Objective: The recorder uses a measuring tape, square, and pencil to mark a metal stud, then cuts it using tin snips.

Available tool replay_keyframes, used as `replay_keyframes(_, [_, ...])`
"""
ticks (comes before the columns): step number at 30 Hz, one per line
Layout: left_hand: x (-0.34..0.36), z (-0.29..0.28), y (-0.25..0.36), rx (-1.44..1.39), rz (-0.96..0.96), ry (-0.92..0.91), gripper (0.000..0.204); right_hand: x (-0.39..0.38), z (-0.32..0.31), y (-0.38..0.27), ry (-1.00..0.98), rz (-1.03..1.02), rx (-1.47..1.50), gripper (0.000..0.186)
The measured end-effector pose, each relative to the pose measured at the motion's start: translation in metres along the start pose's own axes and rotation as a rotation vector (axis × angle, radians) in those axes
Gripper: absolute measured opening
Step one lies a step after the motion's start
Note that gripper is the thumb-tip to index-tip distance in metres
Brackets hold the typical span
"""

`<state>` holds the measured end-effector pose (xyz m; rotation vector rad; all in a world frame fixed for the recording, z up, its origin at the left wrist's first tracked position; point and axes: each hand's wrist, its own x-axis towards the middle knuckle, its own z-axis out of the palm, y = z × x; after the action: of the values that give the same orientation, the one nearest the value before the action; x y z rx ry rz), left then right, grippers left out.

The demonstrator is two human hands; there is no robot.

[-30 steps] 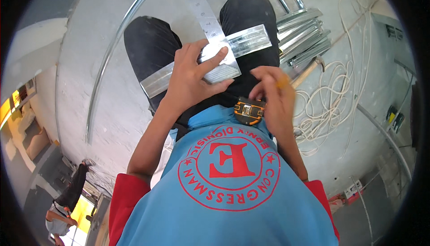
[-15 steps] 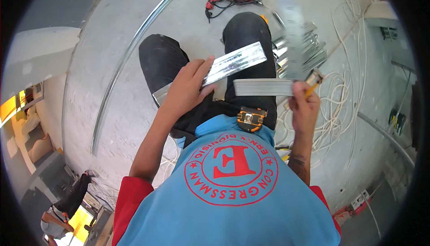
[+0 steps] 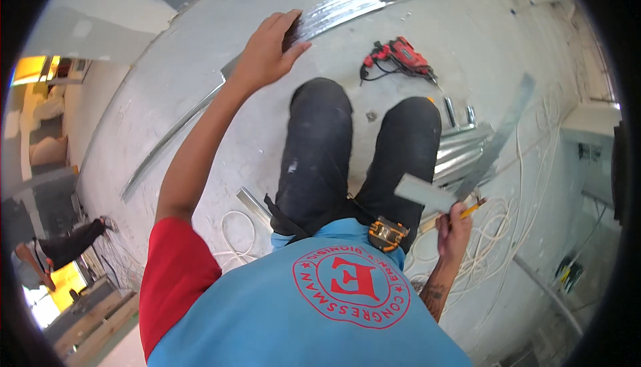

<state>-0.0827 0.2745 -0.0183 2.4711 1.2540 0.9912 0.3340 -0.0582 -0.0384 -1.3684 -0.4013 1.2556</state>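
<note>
My left hand [image 3: 264, 56], extended forward, grips a short shiny metal channel [image 3: 337, 10], held over a long metal strip [image 3: 160, 146] that runs along the floor. My right hand [image 3: 454, 230], low beside my right thigh, holds an L-shaped steel square [image 3: 425, 191] with a yellow pencil [image 3: 474, 209] in its fingers; the square's long arm is blurred. An orange and black tape measure [image 3: 387, 233] hangs at my waist. Several short metal channels [image 3: 461, 150] lie beside my right knee.
A red drill [image 3: 404, 56] with a black cord lies on the grey floor [image 3: 200, 46]. Loops of white cable [image 3: 504, 233] spread at the right and left of my legs. A person in dark trousers [image 3: 63, 247] is at the far left.
My left hand has moved the short channel forward, off my thighs. My right hand has shifted down with the square, which was earlier across the channel under my left hand.
</note>
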Motion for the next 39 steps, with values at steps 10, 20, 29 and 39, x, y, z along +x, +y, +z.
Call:
replay_keyframes(10, [-0.179, 0.237, -0.157, 0.282, -0.62, -0.537, 0.059, 0.005, 0.017, 0.004, -0.035, 0.267, -0.652, 0.033])
replay_keyframes(20, [-0.198, 0.238, -0.187, 0.249, -0.606, -0.477, 0.065, 0.005, 0.014, -0.006, -0.041, 0.315, -0.736, 0.027])
replay_keyframes(29, [-0.225, 0.231, -0.2, 0.213, -0.662, -0.069, 0.067, 0.008, 0.001, -0.002, -0.072, 0.273, -0.727, 0.039])
replay_keyframes(39, [-0.086, 0.071, 0.187, -0.248, -0.191, -0.26, 0.077, 0.09, -0.083, 0.065, 0.446, 0.206, -0.357, 0.043])
